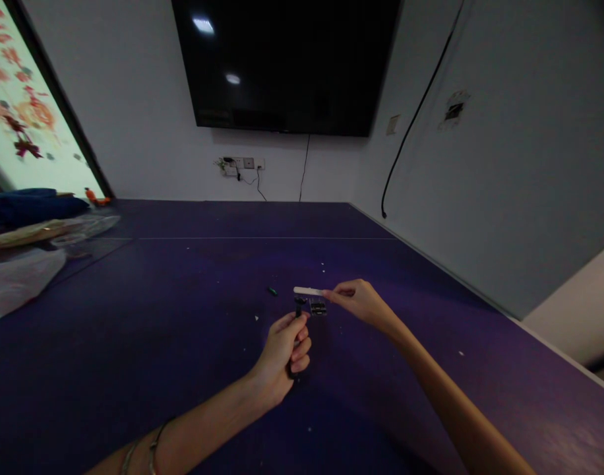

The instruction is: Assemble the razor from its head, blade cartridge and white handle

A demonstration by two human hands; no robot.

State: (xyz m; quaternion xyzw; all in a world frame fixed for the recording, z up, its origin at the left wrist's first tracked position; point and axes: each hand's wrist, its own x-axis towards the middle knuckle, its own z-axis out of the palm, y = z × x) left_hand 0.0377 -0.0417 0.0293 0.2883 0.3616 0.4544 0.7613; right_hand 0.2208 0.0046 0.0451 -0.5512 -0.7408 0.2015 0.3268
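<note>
Nearest, with the tool's head as the clock's centre, the left hand (285, 346) lies at about seven o'clock, its fingers curled and closed round a black-handled tool (299, 309) (thin bands circle that forearm). The tool points away toward twelve. At three o'clock the right hand (354, 300) pinches one end of a white flat stick (308, 291) between thumb and fingertips; the stick's free end reaches left, over the tool's head. Whether the two touch I cannot tell.

A small dark piece (318, 307) shows between three and four o'clock, below the stick; what it is, and whether it hangs or rests, is too small to make out. The step in hand looks like bringing stick and tool together. My judgement is that the next move calls for a steady left grip and a light, exact pinch on the right, since the stick is slim and could slip or twist.

Beyond, on the purple surface (183, 382), a small green object (273, 291) lies between nine and ten, with white scraps (256, 318) scattered about. Well off at nine sits a clear plastic bag (22, 280). Farthest, at twelve, a dark screen (287, 66) hangs on the wall, with sockets (248, 162) at eleven.
</note>
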